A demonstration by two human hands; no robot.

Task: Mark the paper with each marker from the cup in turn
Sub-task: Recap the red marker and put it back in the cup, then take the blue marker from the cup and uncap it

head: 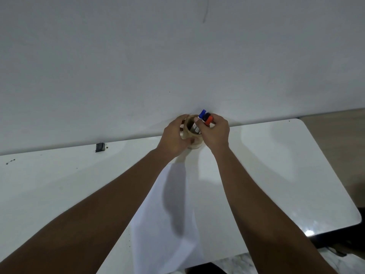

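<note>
A tan cup point(190, 125) stands at the far edge of the white table, against the wall. Markers lean in it: one with a blue cap point(202, 113), one with a black cap point(206, 116) and one with a red cap point(209, 120). My left hand point(174, 137) wraps the cup's left side. My right hand point(214, 131) is closed around the marker tops, its fingers on the red-capped marker. A white sheet of paper point(167, 224) lies on the table between my forearms, reaching the near edge.
The white table point(276, 175) ends at a rounded corner on the right, with floor beyond. A small dark object point(100, 147) sits by the wall at the left, with a few dark specks point(9, 161) further left. The white wall rises right behind the cup.
</note>
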